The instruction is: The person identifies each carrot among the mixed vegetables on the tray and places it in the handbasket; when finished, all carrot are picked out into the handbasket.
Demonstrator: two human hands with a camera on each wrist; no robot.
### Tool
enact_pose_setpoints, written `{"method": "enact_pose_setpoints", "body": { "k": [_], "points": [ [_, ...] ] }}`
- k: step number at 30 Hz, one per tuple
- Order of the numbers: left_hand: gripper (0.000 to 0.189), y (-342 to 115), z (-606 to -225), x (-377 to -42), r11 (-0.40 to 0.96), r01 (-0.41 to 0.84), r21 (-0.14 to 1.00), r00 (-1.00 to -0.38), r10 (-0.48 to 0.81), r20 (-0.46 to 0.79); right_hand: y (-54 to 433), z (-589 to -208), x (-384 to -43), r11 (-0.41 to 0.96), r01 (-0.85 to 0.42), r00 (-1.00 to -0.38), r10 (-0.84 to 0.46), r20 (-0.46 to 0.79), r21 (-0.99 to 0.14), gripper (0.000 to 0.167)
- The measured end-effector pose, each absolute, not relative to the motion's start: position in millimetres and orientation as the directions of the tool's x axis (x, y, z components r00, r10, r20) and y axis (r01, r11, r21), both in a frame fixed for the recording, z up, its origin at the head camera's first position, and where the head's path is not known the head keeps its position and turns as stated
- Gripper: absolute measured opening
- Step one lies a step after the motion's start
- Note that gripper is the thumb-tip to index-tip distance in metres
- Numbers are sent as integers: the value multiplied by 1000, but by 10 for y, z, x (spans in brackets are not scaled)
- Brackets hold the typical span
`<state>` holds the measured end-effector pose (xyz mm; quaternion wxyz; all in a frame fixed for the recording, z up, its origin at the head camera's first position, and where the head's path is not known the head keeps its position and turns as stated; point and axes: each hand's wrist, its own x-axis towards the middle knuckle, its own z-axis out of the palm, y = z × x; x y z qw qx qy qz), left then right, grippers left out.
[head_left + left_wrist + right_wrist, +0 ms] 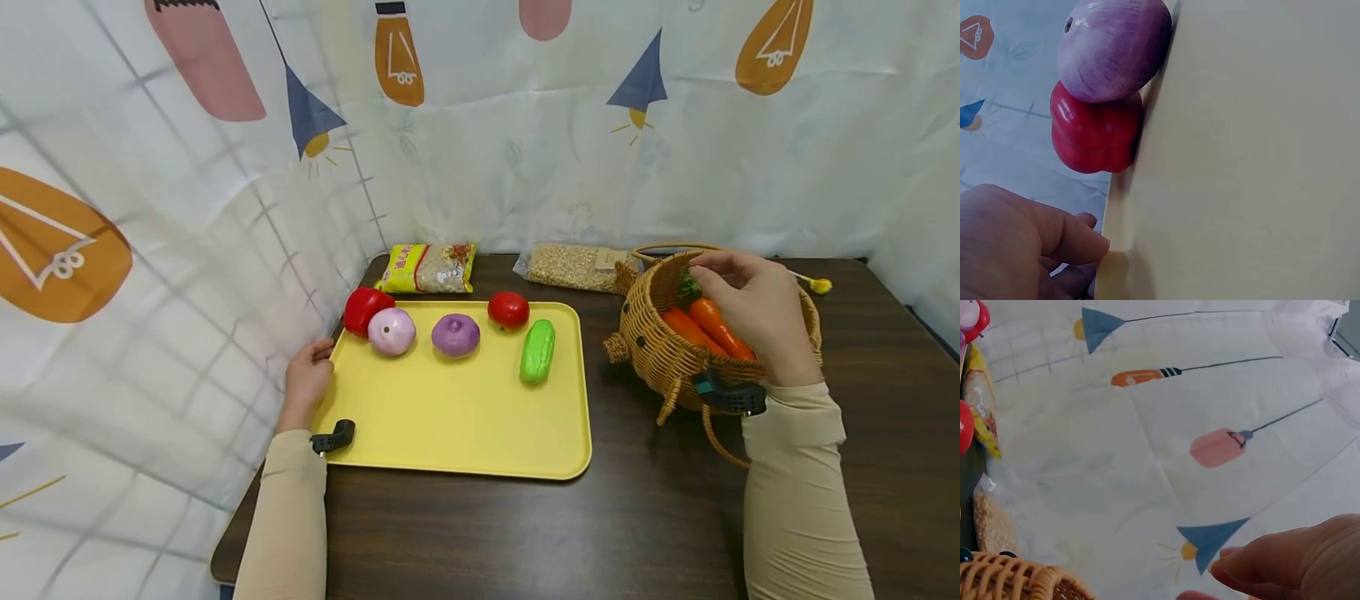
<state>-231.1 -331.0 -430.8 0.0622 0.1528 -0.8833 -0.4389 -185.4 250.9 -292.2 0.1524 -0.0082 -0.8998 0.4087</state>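
My left hand (306,383) is at the left edge of a yellow tray (450,425), pinching its rim (1109,215) between thumb and fingers. On the tray's far side are a red bell pepper (1094,140), a pale purple onion (1116,50), a darker purple onion (456,336), a tomato (508,310) and a short green cucumber (537,352). At right, my right hand (757,308) hovers over a wicker basket (667,367), fingers loosely bent, with nothing visible between them. Orange carrots (718,327) with a green top (687,286) lie inside, partly hidden by the hand.
Behind the tray lie a yellow printed packet (427,268) and a clear bag of grains (573,267). A small yellow-tipped object (821,286) rests behind the basket. Patterned curtain (495,167) encloses the dark wooden table (525,533) at the left and back.
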Motion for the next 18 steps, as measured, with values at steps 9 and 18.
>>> {"method": "enact_pose_setpoints", "body": {
  "k": [9, 18],
  "points": [
    [57, -3178, -4043, -2238, 766, -78, 639, -976, -190, 108, 2357, -2895, -1812, 670, -172, -961, 48, 273, -722, 40],
    [53, -2732, -3441, -2185, 861, 149, 486, -978, 57, 199, 2260, -2905, -1833, 650, -215, -970, -54, 238, -729, 37]
  ]
}}
